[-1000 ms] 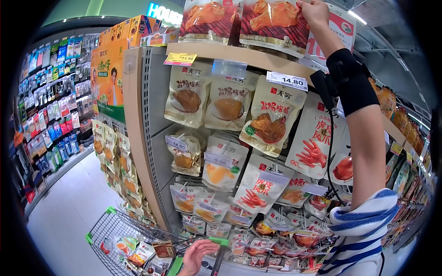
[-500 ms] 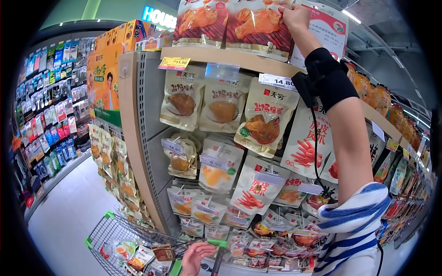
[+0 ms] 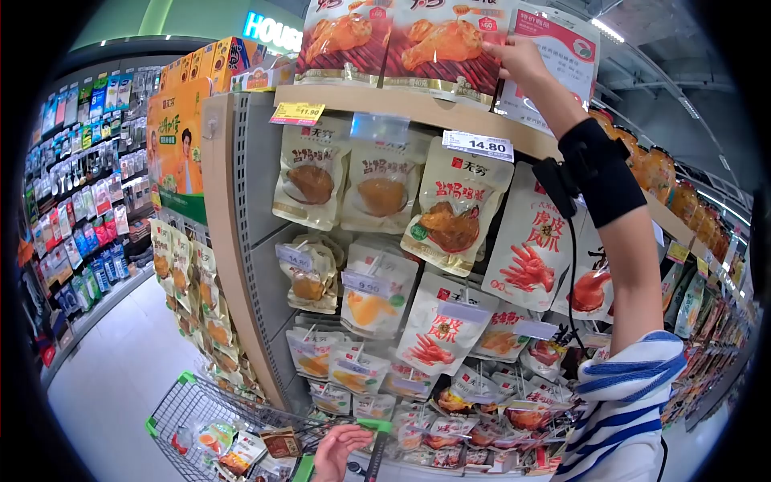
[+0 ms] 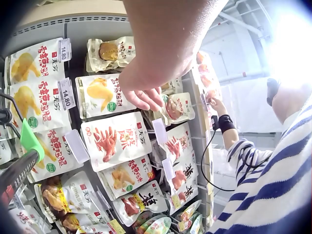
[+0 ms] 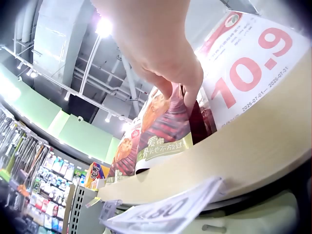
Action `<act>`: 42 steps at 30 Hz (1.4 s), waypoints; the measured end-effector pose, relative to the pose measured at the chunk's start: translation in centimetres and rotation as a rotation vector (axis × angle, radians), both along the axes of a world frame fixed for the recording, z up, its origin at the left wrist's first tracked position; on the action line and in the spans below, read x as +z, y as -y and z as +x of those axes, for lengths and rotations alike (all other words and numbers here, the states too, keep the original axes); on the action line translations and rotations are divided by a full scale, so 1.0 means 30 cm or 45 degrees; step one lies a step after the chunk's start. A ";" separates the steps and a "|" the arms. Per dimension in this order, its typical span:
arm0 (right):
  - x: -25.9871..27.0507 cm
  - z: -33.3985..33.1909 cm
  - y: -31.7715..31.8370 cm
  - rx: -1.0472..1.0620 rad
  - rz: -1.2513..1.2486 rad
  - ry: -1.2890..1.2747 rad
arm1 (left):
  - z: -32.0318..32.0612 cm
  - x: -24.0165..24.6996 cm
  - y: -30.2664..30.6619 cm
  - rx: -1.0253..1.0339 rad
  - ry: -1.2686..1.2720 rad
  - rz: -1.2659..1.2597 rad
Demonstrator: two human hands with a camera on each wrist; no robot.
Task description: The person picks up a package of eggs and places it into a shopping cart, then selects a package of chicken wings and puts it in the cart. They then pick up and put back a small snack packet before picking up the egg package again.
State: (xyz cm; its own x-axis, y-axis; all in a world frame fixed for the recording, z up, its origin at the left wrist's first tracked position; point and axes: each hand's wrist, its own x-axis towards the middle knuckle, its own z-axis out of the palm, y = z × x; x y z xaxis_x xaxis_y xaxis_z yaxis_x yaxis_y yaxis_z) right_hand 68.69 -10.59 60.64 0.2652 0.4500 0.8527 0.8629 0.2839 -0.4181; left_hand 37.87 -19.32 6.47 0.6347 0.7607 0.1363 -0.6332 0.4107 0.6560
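My right hand (image 3: 526,63) is raised to the top shelf, its fingers at the right edge of a red pouch (image 3: 442,50) with a roasted drumstick printed on it. In the right wrist view the thumb and fingers of that hand (image 5: 170,73) pinch the upper edge of the pouch (image 5: 163,126), which stands upright on the shelf board. A second red pouch (image 3: 344,44) stands to its left. Low in the head view, my left hand (image 3: 340,450) hangs beside the cart handle with relaxed fingers, holding nothing.
A wire cart (image 3: 181,402) with green corners holds several packages at the lower left. White and cream pouches (image 3: 456,205) hang in rows under the shelf edge (image 3: 385,98). A price sign (image 3: 554,60) stands right of the red pouches; jars (image 3: 654,173) line the shelf farther right.
The right hand has shifted left and down in the head view, along with the shelf and pouches, and its fingers sit lower on the pouch's edge. The left hand looks much the same.
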 end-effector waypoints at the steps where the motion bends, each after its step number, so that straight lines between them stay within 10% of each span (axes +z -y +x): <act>1: -0.015 0.003 0.014 0.039 -0.067 -0.021 | -0.012 0.024 0.006 -0.045 0.029 0.002; 31: -0.045 0.006 0.062 -0.141 -0.150 -0.023 | -0.011 0.025 0.037 -0.068 0.006 0.072; 42: -0.006 -0.094 0.293 0.326 0.140 -0.024 | 0.026 -0.015 0.039 0.015 -0.181 0.034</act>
